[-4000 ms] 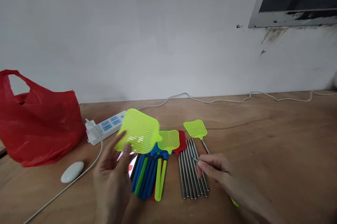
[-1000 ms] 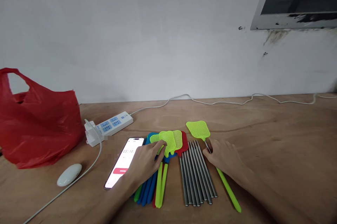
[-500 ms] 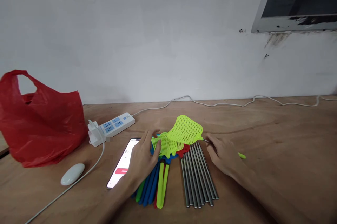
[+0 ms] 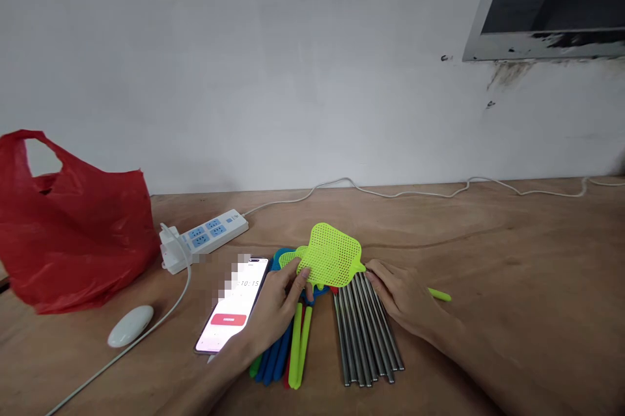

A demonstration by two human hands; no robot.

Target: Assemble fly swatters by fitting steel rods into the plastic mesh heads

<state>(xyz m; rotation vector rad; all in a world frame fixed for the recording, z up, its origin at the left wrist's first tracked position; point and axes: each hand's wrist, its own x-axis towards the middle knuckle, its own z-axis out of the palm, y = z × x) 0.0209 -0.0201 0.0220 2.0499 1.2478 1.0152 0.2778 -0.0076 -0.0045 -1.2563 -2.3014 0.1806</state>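
A yellow-green fly swatter [image 4: 336,253] lies across between my hands, its mesh head tilted over the stacked swatter heads. My left hand [image 4: 276,305] pinches the lower left edge of that mesh, with the thumb on top. My right hand [image 4: 407,295] is closed round its shaft close to the head; the yellow-green handle end [image 4: 440,295] sticks out beyond the hand. Underneath, partly covered, are another yellow-green head [image 4: 287,260] and blue [image 4: 279,252] and red ones. Yellow-green handles [image 4: 299,351] and blue handles [image 4: 276,360] point toward me. Several metal tubes [image 4: 366,338] lie side by side below my right hand.
A lit phone [image 4: 229,312] lies left of my left hand. Farther left are a white power strip [image 4: 209,234], a white mouse-shaped object [image 4: 131,326] and a red plastic bag [image 4: 78,227]. A white cable [image 4: 390,195] runs along the wall [image 4: 244,77] at the table's back.
The swatter head has moved down and left. My left hand has shifted right from the stacked heads to take hold of its edge. My right hand has moved slightly left with the shaft.
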